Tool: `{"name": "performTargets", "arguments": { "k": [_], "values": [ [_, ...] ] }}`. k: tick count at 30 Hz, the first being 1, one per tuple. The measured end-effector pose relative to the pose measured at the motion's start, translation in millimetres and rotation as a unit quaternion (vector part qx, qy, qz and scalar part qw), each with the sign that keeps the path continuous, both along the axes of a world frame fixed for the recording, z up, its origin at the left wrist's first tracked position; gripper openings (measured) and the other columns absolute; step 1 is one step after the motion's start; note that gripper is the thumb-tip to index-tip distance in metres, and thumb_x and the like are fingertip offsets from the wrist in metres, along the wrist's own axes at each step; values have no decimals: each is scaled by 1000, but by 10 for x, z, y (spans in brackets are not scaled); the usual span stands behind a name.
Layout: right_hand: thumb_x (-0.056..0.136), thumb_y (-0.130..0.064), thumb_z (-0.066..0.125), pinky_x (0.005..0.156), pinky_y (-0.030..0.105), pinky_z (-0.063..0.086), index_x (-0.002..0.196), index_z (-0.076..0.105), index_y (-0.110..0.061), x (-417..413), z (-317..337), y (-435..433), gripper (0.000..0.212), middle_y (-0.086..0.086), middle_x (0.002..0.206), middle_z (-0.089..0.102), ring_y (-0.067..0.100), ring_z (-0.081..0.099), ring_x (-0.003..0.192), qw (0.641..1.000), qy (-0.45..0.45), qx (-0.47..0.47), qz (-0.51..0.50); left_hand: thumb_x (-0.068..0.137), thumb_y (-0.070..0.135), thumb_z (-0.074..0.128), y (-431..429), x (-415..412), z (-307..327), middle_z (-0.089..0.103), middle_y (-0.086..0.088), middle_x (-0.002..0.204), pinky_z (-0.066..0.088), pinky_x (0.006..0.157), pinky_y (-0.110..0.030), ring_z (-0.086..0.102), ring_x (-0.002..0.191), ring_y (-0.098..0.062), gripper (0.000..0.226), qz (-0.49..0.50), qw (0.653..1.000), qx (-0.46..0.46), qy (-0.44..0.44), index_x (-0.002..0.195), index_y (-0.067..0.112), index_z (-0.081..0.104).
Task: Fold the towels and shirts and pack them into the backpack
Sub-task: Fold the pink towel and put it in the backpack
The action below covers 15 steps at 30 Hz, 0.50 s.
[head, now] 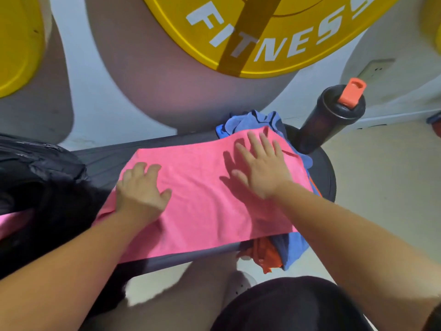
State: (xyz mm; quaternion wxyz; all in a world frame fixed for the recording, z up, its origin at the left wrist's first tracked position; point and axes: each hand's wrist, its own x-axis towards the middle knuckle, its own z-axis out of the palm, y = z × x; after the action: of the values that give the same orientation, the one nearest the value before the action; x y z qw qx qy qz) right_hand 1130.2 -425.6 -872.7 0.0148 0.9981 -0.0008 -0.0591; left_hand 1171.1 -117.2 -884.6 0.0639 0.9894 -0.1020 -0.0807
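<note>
In the head view, the pink towel (202, 194) lies spread over the dark table (102, 158), and its near edge hangs a little over the front. The left hand (140, 187) rests palm down on the towel near its left end. Its fingers are loosely bent and grip nothing, and I think it is there to hold the cloth in place.

The right hand (260, 168) is open and flat with the fingers spread, over the right part of the towel. From its shadow I cannot tell if it presses the cloth or is just above it. It seems to be smoothing the towel so that the fold will be clean.

Under the right end of the towel there is a blue cloth (253, 120) and an orange cloth (262, 254), both crumpled and not yet folded. The orange one hangs down from the front edge. The black backpack (35, 168) stands at the left end of the table, just beside the towel, so the folded things have a short way to go.

A dark bottle (331, 118) with an orange cap stands at the far right. Behind, on the wall, there is a yellow weight plate (262, 32).
</note>
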Motion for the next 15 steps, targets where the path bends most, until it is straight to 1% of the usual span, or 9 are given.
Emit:
{"name": "performTargets", "arguments": {
  "k": [1, 2, 4, 6, 9, 11, 13, 14, 15],
  "values": [
    [90, -75, 27, 119, 61, 3, 157, 15, -33, -111, -85, -8, 80, 9, 167, 0, 39, -2, 152, 1000, 25, 9, -8, 70, 48, 71, 29, -97, -61, 52, -17, 132, 44, 95, -51, 51, 112, -41, 67, -13, 1000, 1, -2, 129, 19, 59],
    [87, -81, 22, 118, 62, -2, 157, 6, -37, -196, -165, -51, 85, 6, 167, -10, 39, -11, 151, 998, 48, 17, -26, 66, 44, 78, 62, -177, -122, 54, -18, 131, 45, 94, -52, 52, 110, -42, 66, -20, 1000, 3, -3, 126, 19, 63],
    [81, -88, 19, 116, 66, -2, 156, -3, -41, -284, -253, -189, 91, 6, 165, -18, 41, -16, 150, 995, 76, 14, -65, 62, 36, 85, 133, -298, -210, 56, -21, 129, 48, 89, -56, 54, 107, -44, 64, -32, 999, 9, 6, 121, 19, 68],
    [80, -89, 20, 116, 68, 3, 156, -3, -41, -264, -266, -331, 93, 9, 165, -16, 44, -13, 149, 994, 77, -7, -71, 65, 39, 77, 213, -363, -248, 55, -23, 131, 49, 88, -59, 54, 108, -46, 59, -45, 998, 29, 17, 121, 22, 69],
    [80, -89, 24, 118, 62, 9, 158, 5, -31, -125, -213, -458, 99, 15, 166, -6, 42, -3, 151, 996, 47, 3, -71, 74, 42, 72, 276, -390, -239, 46, -18, 145, 44, 99, -58, 47, 125, -42, 59, -38, 995, 70, 58, 131, 30, 62],
    [80, -88, 26, 119, 59, 15, 157, 9, -20, -6, -155, -534, 104, 18, 165, 0, 40, 3, 151, 992, 10, 29, -122, 81, 48, 65, 280, -391, -212, 33, -14, 156, 36, 108, -55, 38, 135, -37, 60, -22, 994, 78, 70, 139, 35, 52],
    [83, -84, 27, 119, 56, 18, 157, 9, -13, 101, -85, -586, 104, 17, 165, 2, 38, 10, 149, 981, -18, 36, -188, 86, 55, 58, 291, -384, -208, 23, -10, 161, 30, 112, -52, 33, 140, -35, 63, -12, 994, 85, 75, 145, 36, 45],
    [84, -81, 29, 118, 54, 21, 157, 11, -12, 132, -52, -584, 102, 16, 165, 3, 36, 13, 148, 979, -32, 26, -201, 87, 56, 55, 298, -378, -208, 20, -9, 162, 29, 113, -51, 31, 141, -34, 65, -9, 993, 88, 76, 147, 35, 42],
    [86, -77, 32, 116, 53, 24, 156, 15, -11, 140, -26, -552, 98, 14, 165, 4, 35, 14, 148, 981, -43, 13, -188, 88, 57, 53, 303, -372, -208, 19, -8, 163, 29, 114, -51, 31, 141, -34, 67, -8, 993, 90, 77, 148, 33, 40]
  ]
}}
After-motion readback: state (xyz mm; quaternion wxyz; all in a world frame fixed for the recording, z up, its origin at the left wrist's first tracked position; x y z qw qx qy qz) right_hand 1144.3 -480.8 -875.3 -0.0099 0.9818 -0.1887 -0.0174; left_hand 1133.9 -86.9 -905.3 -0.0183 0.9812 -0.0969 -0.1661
